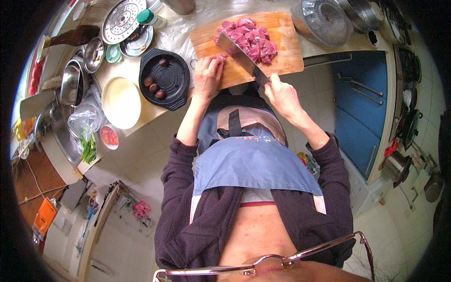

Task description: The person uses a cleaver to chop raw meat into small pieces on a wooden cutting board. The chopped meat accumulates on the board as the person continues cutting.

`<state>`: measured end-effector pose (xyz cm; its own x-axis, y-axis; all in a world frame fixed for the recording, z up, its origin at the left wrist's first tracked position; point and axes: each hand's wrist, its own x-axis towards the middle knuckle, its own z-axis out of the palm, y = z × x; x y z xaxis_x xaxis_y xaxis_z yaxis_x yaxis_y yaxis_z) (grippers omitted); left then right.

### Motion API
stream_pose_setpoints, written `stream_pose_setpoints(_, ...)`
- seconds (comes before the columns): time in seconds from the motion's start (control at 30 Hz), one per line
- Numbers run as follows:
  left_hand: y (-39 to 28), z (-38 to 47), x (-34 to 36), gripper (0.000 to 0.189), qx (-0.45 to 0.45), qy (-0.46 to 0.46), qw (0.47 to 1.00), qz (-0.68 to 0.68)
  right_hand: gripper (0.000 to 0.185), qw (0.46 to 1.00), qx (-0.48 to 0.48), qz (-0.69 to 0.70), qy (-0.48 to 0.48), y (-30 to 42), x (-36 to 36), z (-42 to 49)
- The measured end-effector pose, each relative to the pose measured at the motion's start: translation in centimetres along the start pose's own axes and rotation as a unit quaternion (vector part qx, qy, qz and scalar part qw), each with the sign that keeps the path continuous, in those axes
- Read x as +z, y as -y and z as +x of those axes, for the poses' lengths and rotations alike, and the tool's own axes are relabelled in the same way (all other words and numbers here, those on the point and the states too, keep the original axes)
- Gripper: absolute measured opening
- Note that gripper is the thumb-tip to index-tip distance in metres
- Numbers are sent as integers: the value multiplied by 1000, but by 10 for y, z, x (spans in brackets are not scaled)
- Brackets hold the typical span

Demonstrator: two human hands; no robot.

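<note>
A wooden cutting board (253,73) lies at the counter's front edge and juts out past it. On it is a heap of raw red meat pieces (248,40). My right hand (283,94) grips the handle of a cleaver (243,58), whose broad blade slants up and left across the near side of the heap. At the board's left edge, my left hand (208,74) has curled fingers pressed on a small piece of meat (222,57), most of it hidden by the fingers. The blade stands a little to the right of that hand.
Left of the board sit a black cast pan (171,79) holding several round brown items, and a cream bowl (121,103). Beyond are a green-capped jar (151,18), a perforated steamer plate (123,21) and a cup of chopped red pieces (110,136). A lidded pot (324,23) stands right.
</note>
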<state>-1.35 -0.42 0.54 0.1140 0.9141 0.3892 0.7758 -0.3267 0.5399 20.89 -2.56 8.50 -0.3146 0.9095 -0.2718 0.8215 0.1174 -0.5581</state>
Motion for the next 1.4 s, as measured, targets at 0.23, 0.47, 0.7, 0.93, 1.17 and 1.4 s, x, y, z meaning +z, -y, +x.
stream_pose_setpoints(0.23, 0, 0, 2, 16, 13, 9, 999, 30, 16, 999, -1, 5, 37, 7, 8, -1)
stream_pose_setpoints(0.47, -4, -2, 6, 16, 6, 24, 999, 21, 17, 997, 20, 6, 68, 14, 6, 0)
stream_pose_setpoints(0.7, -7, -3, 8, 19, 0, 30, 999, 41, 15, 991, 61, -19, 121, 25, 6, 6)
stream_pose_setpoints(0.93, -5, -2, 8, 18, 9, 33, 998, 44, 16, 994, 49, -6, 101, 26, 10, 7)
stream_pose_setpoints(1.17, -5, 1, 7, 19, 13, 30, 998, 59, 18, 999, 0, -3, 37, 33, 14, 24)
stream_pose_setpoints(1.4, -5, -1, 5, 22, -3, 42, 997, 65, 13, 996, 26, -56, 67, 41, 11, 16)
